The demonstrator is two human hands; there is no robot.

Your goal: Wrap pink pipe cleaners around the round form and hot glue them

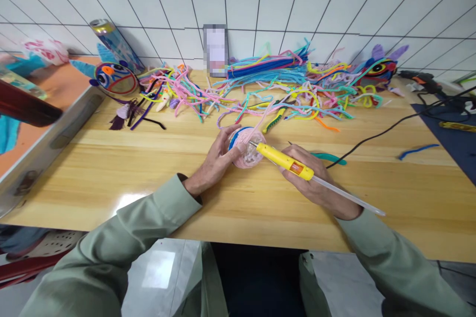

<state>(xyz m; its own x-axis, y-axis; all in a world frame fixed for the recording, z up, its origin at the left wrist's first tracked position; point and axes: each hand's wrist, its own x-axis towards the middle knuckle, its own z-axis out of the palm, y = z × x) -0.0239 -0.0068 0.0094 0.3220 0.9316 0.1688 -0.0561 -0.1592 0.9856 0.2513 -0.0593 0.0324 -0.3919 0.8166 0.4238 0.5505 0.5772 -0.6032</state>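
Observation:
My left hand (217, 161) grips a round coiled piece of pink and blue pipe cleaner (246, 146) on the wooden table (148, 173). My right hand (316, 178) holds a yellow hot glue gun (284, 161) with a clear glue stick sticking out behind. Its metal nozzle touches the top of the pink coil. A pink pipe cleaner strand runs from the coil toward the pile behind it.
A large heap of coloured pipe cleaners (267, 86) lies along the wall. Pipe-cleaner mask figures sit at the left (115, 77) and right (381, 67). A black cord (394, 129) crosses the table at the right. A can (115, 42) leans at the back left. A teal-handled tool (329, 157) lies by my right hand.

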